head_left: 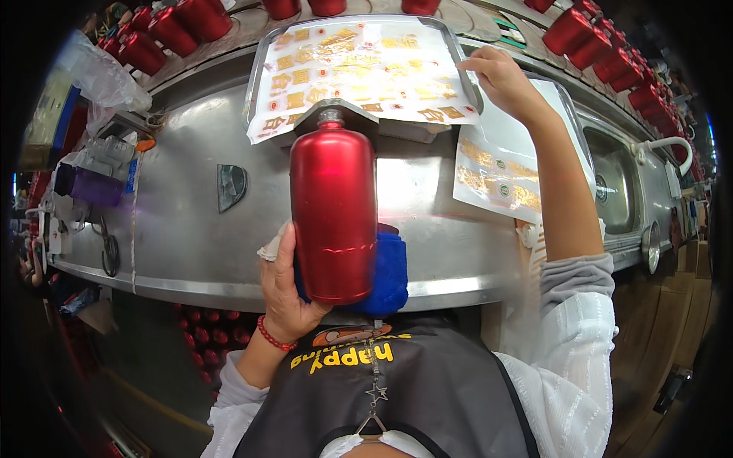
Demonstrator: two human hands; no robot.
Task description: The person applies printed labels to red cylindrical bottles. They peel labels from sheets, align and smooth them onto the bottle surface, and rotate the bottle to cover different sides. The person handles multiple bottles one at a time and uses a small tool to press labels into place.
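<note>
Upright in front of me is a glossy red bottle [334, 221] with a clear, narrow threaded neck. My left hand [286, 286] grips it low on its left side, a white wrap on one finger and red beads at the wrist. Beyond the bottle, a metal tray [250, 84] carries a white decal sheet [366, 72] with rows of gold characters and small red marks. My right hand [504, 84] reaches to that sheet's right edge, thumb and forefinger pinched together. Whatever lies between those fingertips is too small to make out. A blue cloth [391, 271] sits behind the bottle's lower right side.
A second sheet with gold and green marks [496, 179] lies under my right forearm. A dark flat scraper-like piece [231, 187] rests on the steel bench [183, 229]. At left are scissors [110, 252] and a purple bottle [88, 185]; a sink [618, 183] is at right. Red bottles [603, 49] line the back.
</note>
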